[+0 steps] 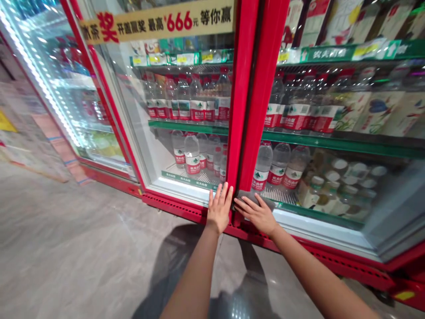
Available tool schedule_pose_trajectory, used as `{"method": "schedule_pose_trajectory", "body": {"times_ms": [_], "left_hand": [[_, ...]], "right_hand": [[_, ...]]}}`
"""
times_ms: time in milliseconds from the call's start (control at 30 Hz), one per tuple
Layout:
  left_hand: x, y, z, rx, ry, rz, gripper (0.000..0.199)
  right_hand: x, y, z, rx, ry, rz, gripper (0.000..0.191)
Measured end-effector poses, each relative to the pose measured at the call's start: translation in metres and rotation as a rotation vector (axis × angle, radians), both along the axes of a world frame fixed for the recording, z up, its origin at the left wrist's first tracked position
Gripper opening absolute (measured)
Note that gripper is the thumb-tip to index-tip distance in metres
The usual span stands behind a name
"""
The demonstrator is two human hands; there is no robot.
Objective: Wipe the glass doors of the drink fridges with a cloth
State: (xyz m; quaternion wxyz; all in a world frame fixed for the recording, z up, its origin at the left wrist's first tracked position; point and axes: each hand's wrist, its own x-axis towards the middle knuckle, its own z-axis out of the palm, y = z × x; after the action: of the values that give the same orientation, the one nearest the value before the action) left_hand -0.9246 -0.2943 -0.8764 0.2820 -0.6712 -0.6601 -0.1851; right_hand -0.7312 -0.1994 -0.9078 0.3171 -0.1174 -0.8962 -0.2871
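Note:
My left hand (219, 210) lies flat with spread fingers against the lower right corner of the left fridge door (244, 88), holding nothing. Under the fingers of my right hand (259, 215) is a grey cloth (270, 204), pressed on the lower left corner of the right door (262, 88). Both doors have red frames and glass panes, and they meet in a narrow dark gap between my hands. Behind the glass stand water bottles (192, 155) with red and white labels.
A yellow banner (159, 22) crosses the left door's top. Farther left is another lit fridge (79, 88) beside stacked boxes (26, 128). Grey floor (83, 248) lies below the red vented base (332, 261). White-capped bottles (332, 190) stand inside at the lower right.

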Motion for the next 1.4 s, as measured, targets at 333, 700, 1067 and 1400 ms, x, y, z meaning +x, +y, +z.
{"method": "schedule_pose_trajectory", "body": {"times_ms": [333,700,1067,1400], "left_hand": [[0.037,0.026,0.05,0.337,-0.119,-0.025,0.083],[0.085,0.095,0.177,0.668,-0.056,0.004,0.062],[0.074,0.131,0.369,0.696,-0.007,-0.11,0.077],[0.091,0.14,0.421,0.826,0.015,0.008,0.075]], "right_hand": [[0.006,0.022,0.143,0.121,0.15,-0.085,0.062],[0.007,0.05,0.325,0.324,0.299,-0.123,0.051],[0.003,0.078,0.519,0.349,0.295,-0.057,0.036],[0.016,0.083,0.586,0.331,0.244,-0.023,0.042]]}}
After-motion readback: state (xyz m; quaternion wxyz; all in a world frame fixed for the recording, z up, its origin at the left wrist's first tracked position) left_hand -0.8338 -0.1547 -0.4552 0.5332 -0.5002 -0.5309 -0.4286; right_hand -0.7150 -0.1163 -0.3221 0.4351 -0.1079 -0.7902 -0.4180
